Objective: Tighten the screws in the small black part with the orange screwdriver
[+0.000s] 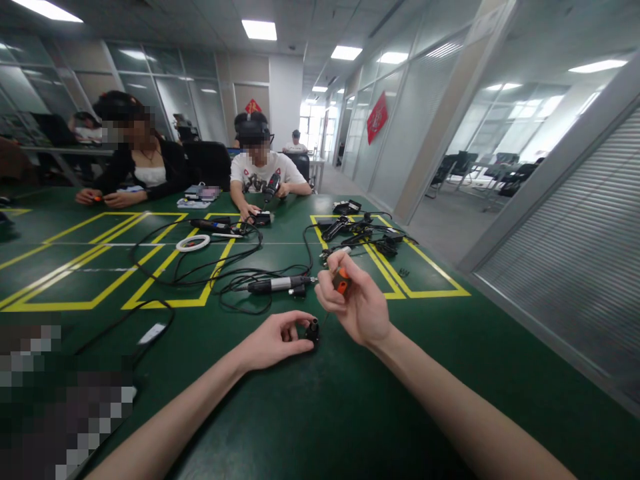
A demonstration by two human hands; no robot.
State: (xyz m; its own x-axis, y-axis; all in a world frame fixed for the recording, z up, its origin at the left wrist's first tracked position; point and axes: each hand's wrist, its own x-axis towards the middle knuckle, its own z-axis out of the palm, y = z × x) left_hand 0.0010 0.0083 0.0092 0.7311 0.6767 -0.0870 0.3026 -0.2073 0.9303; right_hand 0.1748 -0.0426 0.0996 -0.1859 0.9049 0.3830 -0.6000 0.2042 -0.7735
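Left hand (280, 339) has the black part (313, 331) pinched well in from the table's (500, 353) right edge, right hand (361, 305)'s wrapped round a screwdriver (342, 283), and tbh a loose pinch could let it slip and jab skin.

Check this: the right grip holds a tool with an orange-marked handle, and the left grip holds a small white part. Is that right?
Not quite: the small part in the left grip is black, not white, as the head view shows. The right grip does hold the orange-marked tool.
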